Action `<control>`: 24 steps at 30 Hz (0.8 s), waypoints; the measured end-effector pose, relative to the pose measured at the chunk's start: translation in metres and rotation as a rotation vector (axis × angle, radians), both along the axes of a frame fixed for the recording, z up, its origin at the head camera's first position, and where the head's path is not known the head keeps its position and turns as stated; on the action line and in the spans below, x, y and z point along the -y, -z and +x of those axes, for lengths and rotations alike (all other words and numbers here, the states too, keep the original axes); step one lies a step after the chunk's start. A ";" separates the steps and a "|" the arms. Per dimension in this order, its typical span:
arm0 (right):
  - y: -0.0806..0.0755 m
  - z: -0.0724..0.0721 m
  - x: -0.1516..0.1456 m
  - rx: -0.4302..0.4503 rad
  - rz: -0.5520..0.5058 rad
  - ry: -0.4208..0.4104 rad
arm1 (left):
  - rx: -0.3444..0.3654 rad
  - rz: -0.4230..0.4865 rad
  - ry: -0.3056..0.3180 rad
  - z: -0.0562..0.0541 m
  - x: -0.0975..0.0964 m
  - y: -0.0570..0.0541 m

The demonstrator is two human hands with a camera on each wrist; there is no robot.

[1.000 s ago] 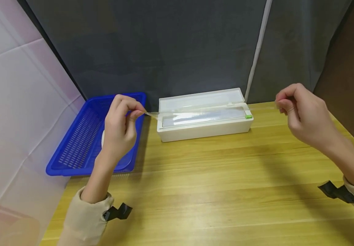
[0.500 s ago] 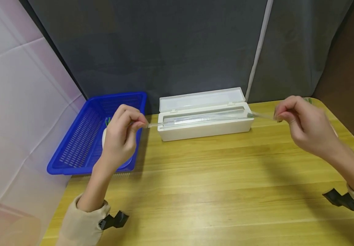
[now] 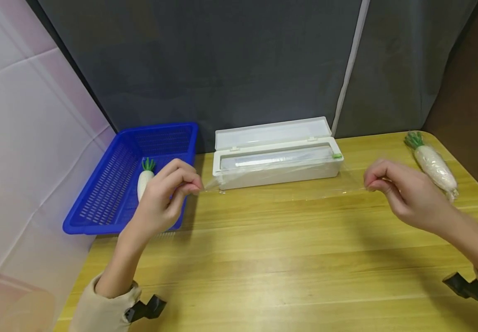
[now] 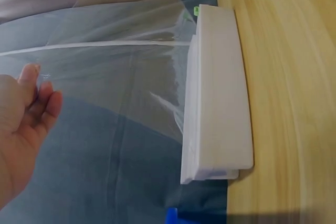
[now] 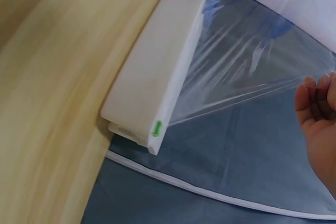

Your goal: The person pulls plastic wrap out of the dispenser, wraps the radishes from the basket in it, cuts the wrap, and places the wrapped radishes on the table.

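A clear sheet of plastic wrap [image 5: 247,56] stretches out of a white wrap dispenser box [image 3: 280,173], whose lid [image 3: 273,132] stands raised at the back. My left hand [image 3: 165,196] pinches one corner of the sheet between thumb and fingers, left of the box. On the other side my right hand [image 3: 404,193] pinches the opposite corner. In the left wrist view the film [image 4: 131,77] runs taut from the box's edge up toward the left hand [image 4: 26,119]. A small green slider [image 3: 337,156] sits at the box's right end.
A blue basket [image 3: 73,226] stands at the left with a white radish [image 3: 144,180] with green leaves in it, partly behind the left hand. Another radish [image 3: 434,167], wrapped in film, lies at the table's right edge. A dark curtain [image 3: 222,64] hangs behind the wooden table [image 3: 272,258].
Both hands have come down and toward the person, drawing the wrap out over the box's front. The wrapped radish at the right, hidden before, now shows fully beside the right hand.
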State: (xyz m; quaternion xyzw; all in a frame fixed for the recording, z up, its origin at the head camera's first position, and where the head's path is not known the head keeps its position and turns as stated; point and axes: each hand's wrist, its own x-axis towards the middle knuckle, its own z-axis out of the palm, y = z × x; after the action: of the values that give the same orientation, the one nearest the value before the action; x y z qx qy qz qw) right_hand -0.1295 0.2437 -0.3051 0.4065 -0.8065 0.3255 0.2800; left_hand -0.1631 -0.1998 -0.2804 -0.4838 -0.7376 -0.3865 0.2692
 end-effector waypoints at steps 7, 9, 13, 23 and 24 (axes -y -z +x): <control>0.015 0.004 0.001 0.015 0.040 -0.061 | 0.097 -0.127 0.067 0.006 0.007 0.009; 0.019 0.005 0.000 0.042 0.058 -0.081 | 0.132 -0.167 0.081 0.008 0.009 0.013; 0.029 0.006 -0.001 0.099 0.090 -0.110 | 0.177 -0.216 0.098 0.010 0.011 0.020; 0.055 0.009 0.007 0.239 0.154 -0.152 | 0.248 -0.306 0.112 0.014 0.012 0.030; 0.058 0.010 0.008 0.251 0.168 -0.150 | 0.252 -0.312 0.114 0.014 0.013 0.031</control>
State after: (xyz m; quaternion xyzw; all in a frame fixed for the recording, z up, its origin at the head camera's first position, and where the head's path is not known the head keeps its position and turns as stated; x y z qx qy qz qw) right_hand -0.1199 0.2362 -0.3627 0.4436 -0.8270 0.3251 0.1167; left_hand -0.1492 -0.2123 -0.3116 -0.5084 -0.7879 -0.3396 0.0742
